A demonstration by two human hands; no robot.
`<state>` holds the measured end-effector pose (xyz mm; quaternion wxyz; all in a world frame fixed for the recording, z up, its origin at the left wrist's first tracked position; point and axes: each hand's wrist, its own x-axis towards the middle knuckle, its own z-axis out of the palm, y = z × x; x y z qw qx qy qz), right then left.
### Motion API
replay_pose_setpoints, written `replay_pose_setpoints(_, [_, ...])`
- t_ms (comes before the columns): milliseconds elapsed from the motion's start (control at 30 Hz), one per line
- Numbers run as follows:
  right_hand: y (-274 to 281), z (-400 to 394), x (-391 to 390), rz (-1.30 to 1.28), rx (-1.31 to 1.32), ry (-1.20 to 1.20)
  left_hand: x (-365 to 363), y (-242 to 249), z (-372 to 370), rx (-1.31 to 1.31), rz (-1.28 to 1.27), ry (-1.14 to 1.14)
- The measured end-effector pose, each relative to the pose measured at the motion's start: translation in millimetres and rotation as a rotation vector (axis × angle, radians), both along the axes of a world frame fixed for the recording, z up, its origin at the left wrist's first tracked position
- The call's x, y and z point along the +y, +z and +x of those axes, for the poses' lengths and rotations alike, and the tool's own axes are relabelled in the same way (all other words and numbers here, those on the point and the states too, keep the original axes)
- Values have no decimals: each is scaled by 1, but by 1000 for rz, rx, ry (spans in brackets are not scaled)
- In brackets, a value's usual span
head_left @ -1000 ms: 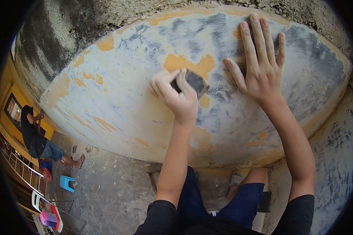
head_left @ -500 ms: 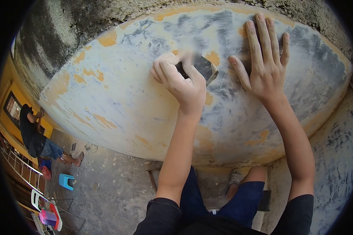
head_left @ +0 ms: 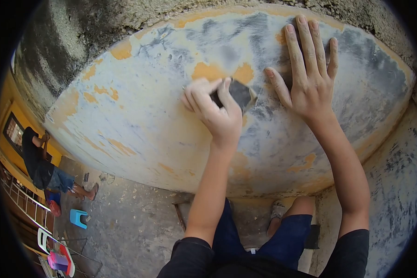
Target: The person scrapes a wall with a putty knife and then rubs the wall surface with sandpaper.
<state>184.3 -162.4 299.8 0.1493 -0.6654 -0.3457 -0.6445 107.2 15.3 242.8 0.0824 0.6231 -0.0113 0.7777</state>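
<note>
Pinching the dark sandpaper sheet [head_left: 242,95] in the left hand [head_left: 215,110], against the patchy wall [head_left: 139,106], at the near edge of an orange patch [head_left: 208,71]. Right hand [head_left: 310,88] spread on the wall, right of it. I'd use light, even pressure, sheet flat; its right edge curls.

Blue stool [head_left: 74,217] on grey floor [head_left: 129,213]; 1 person [head_left: 36,163] standing.

- Here's the left hand [head_left: 213,104], blurred at the knuckles, covering one end of the dark sheet [head_left: 240,94], probably sandpaper!
- Right hand [head_left: 311,88] hides the wall [head_left: 148,104] beneath it.
- Distant co-worker [head_left: 38,160]: hands too small to read.
- Black sleeves [head_left: 190,254] run off the bottom edge.
</note>
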Motion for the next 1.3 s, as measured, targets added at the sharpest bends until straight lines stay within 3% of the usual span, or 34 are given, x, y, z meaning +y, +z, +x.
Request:
replay_pose_setpoints(67, [-1, -1, 0, -7, 14, 7, -6, -33, -1, 21, -102, -46])
replay_pose_setpoints(167, [-1, 0, 0, -3, 14, -1, -6, -24, 1, 11, -55, -37])
replay_pose_setpoints(267, [-2, 0, 0, -2, 2, 9, -7, 16, -3, 79, -17, -8])
replay_pose_setpoints(367, [-2, 1, 0, -1, 7, 10, -4, 11, -2, 45, 16, -24])
replay_pose_setpoints(467, [-1, -1, -1, -1, 20, 15, -8, -44, 0, 31, -68, -71])
replay_pose_setpoints(533, [-1, 0, 0, -2, 13, 7, -12, -49, -3, 45, -134, -81])
replay_pose_setpoints(733, [-3, 0, 0, -3, 12, 7, -1, 28, 2, 39, -12, -49])
replay_pose_setpoints(933, [-2, -1, 0, -4, 7, 1, -12, -44, 0, 27, -101, -79])
replay_pose_setpoints(1100, [-4, 1, 1, -8, 0, 11, -12, 22, -1, 88, -43, 16])
replay_pose_setpoints(1167, [-2, 0, 0, -3, 1, 10, -10, 37, 4, 2, 9, 12])
replay_pose_setpoints(1300, [-2, 0, 0, -3, 11, 7, -3, -27, 0, 24, 0, -20])
